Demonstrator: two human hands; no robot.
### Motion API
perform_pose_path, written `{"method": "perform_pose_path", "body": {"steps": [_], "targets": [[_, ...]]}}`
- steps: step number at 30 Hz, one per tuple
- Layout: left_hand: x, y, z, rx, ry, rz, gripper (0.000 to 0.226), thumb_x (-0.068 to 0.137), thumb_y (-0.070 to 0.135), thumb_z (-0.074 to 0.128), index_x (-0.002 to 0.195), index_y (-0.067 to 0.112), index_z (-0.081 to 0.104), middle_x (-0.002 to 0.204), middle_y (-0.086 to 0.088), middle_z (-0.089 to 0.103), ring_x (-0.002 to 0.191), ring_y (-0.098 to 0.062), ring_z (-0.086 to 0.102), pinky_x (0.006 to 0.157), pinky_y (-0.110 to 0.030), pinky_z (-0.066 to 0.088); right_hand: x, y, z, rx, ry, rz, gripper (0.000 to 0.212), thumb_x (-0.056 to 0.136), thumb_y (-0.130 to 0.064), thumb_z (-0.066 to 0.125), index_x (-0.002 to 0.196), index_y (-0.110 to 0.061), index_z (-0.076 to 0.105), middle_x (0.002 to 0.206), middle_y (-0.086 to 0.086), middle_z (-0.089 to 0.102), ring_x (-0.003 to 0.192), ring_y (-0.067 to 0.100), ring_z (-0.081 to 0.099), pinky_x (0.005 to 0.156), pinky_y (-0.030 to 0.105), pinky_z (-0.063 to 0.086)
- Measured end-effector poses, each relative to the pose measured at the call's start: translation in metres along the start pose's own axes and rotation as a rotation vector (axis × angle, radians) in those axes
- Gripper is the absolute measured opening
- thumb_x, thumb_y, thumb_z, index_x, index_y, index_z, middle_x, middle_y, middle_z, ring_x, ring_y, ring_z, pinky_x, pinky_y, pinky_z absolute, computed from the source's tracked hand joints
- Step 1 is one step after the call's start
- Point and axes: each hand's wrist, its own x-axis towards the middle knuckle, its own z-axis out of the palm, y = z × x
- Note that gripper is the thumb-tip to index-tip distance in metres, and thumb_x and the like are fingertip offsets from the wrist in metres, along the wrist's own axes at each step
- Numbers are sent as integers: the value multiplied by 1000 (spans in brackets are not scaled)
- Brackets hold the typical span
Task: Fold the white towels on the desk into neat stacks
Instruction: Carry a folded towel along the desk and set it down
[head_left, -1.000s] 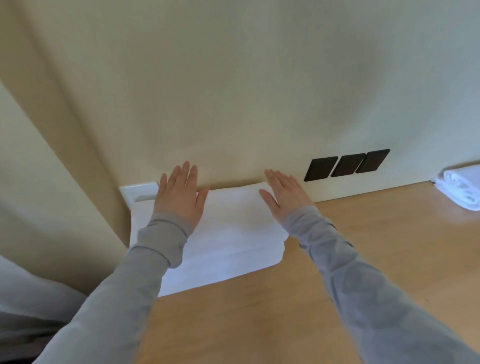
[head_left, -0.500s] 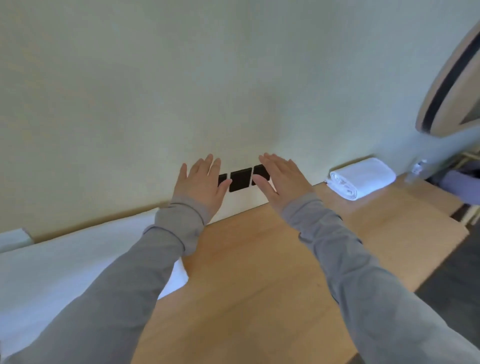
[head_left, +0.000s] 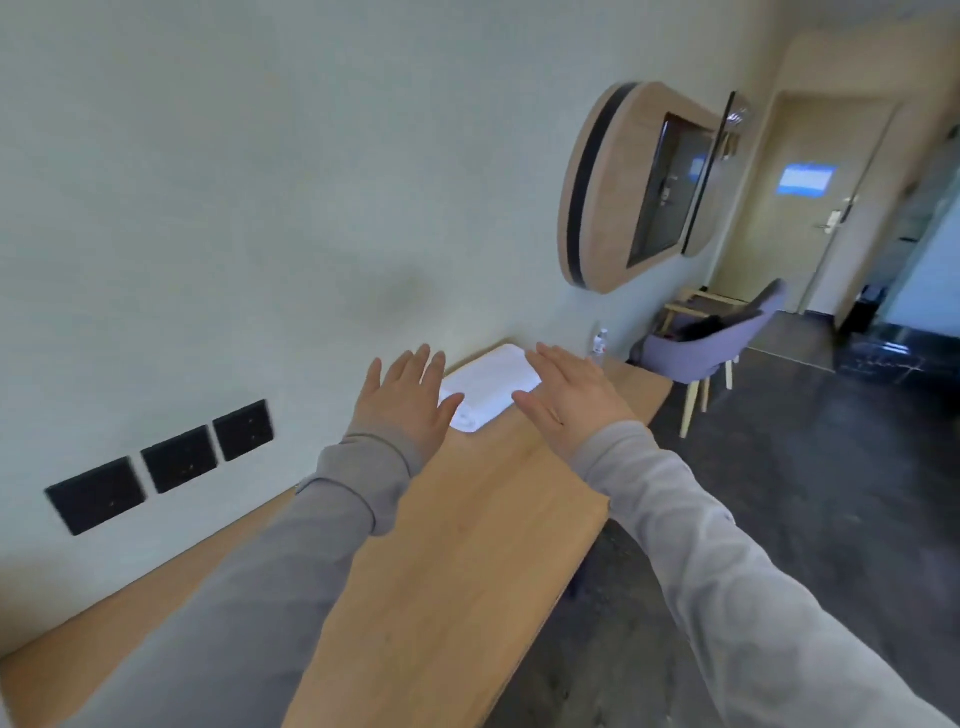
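A folded white towel (head_left: 491, 387) lies on the far end of the wooden desk (head_left: 467, 545), against the wall. My left hand (head_left: 408, 397) is stretched out flat with spread fingers, just left of the towel and in front of its near corner. My right hand (head_left: 569, 397) is also flat and open, just right of the towel. Neither hand holds anything; whether they touch the towel I cannot tell. The flat towel I pressed earlier is out of view.
Three black wall sockets (head_left: 171, 460) sit low on the wall at left. A small bottle (head_left: 601, 343) stands at the desk's far end. Beyond it is a purple chair (head_left: 711, 345). A wooden wall unit (head_left: 628, 187) hangs above, and dark floor lies to the right.
My view swung right along the desk. Both hands left the flat towel at the left end and travelled, still open, to either side of the folded towel at the far end.
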Motion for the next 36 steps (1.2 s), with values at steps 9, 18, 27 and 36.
{"method": "perform_pose_path", "body": {"steps": [9,18,27,36], "targets": [[80,70,35,-9,8,65,58,97,47,17,149,21,10,158,3,7,145,-16,8,118,-42,3,6,121,6,-161,-12,167,60,99,-45,26,149,-14,17,156,3,17,143,16,15,116,34,9],[197,61,104,-11,15,-49,59,98,47,16,149,20,9,158,2,7,145,-16,8,118,-43,4,131,184,69,-227,-86,96,59,99,-46,25,148,-16,15,157,1,14,144,13,11,115,30,5],[278,12,152,38,-37,-180,57,98,46,15,149,21,9,158,2,8,145,-16,8,118,-44,2,253,226,126,-88,-154,88,59,98,-43,33,148,-15,19,157,3,14,145,18,11,117,33,8],[303,-19,203,83,-73,-366,57,98,47,18,149,22,12,157,3,16,144,-15,12,117,-41,6,330,262,203,12,-141,-38,57,98,-43,32,147,-15,24,155,2,23,144,17,14,116,34,6]]}}
